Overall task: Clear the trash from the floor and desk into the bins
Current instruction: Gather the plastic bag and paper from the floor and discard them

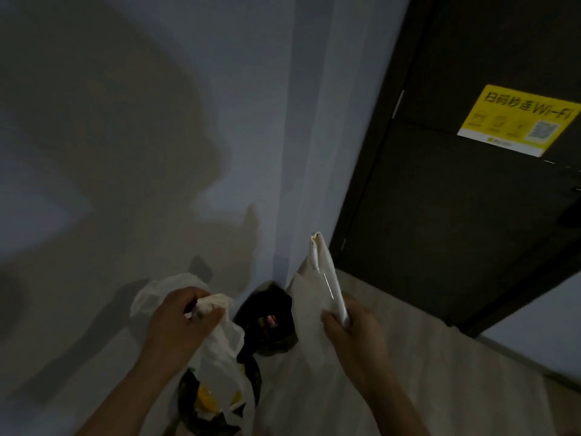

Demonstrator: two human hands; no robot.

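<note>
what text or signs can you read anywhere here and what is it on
"Wi-Fi": on the yellow sign stuck on the dark door; the large characters before it are too blurred to read.
Icon captions, QR code and the small line at the sign's bottom: too small to read.
No readable print: white plastic bag in the left hand, flat white bag in the right hand.

Narrow gap between left hand (184,320)'s plastic bag (220,357) and right hand (353,333)'s paper bag (309,297), black bin (272,302) beneath; wall (157,152) blocks beyond.
</note>
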